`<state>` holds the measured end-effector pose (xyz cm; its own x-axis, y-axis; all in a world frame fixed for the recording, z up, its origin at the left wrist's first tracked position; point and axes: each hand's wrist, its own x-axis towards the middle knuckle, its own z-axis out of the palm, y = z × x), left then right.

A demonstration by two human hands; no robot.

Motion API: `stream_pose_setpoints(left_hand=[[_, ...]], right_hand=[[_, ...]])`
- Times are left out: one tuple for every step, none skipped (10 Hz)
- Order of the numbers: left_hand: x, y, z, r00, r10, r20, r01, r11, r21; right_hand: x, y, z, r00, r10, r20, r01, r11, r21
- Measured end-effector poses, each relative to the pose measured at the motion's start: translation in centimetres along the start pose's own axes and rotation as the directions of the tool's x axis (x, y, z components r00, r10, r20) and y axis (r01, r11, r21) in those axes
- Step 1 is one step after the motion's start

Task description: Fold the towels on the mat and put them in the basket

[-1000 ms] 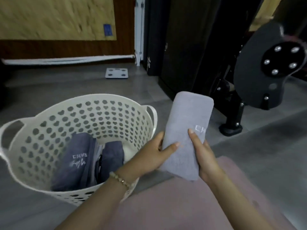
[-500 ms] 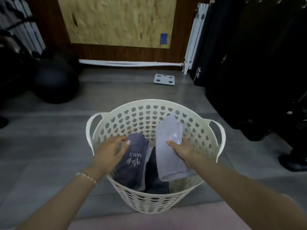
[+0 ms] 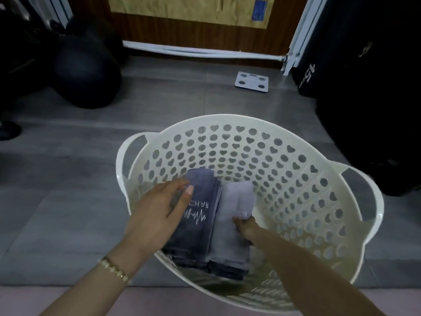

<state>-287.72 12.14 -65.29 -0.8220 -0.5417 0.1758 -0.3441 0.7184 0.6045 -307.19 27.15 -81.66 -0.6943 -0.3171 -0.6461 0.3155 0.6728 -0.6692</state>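
Observation:
A cream plastic basket (image 3: pixel 296 156) with heart-shaped holes stands on the grey floor in front of me. Inside it a folded dark blue towel (image 3: pixel 200 226) with white lettering lies on the left. A folded light grey towel (image 3: pixel 232 224) lies beside it on the right. My left hand (image 3: pixel 157 215) rests on the dark towel's left side with fingers fairly straight. My right hand (image 3: pixel 246 226) is deep in the basket and grips the light grey towel at its right edge, thumb on top. A strip of the pink mat (image 3: pixel 159 302) shows along the bottom.
A white bathroom scale (image 3: pixel 251 81) lies on the floor behind the basket. A black exercise ball (image 3: pixel 84 71) sits at the back left. Black gym equipment (image 3: pixel 364 87) stands close to the basket's right side. A white pipe (image 3: pixel 205 52) runs along the back wall.
The light grey towel has gone from standing in my right hand over the basket to lying flat inside beside the dark towel. My left hand has stayed on the dark towel.

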Motion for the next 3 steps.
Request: stream_pose_setpoints(left_hand=[[0.3, 0.6, 0.1, 1.000, -0.017, -0.006, 0.017, 1.000, -0.012], [0.7, 1.6, 0.4, 1.000, -0.019, 0.020, 0.019, 1.000, -0.008], [0.6, 2.1, 0.2, 0.997, -0.054, 0.058, 0.054, 0.999, -0.006]], right_hand=[[0.2, 0.5, -0.5, 0.999, 0.046, 0.027, -0.043, 0.994, -0.096], [0.2, 1.3, -0.7, 0.995, 0.094, 0.041, -0.089, 0.989, -0.115], [-0.2, -0.2, -1.4, 0.999, 0.008, -0.049, -0.016, 0.986, -0.163]])
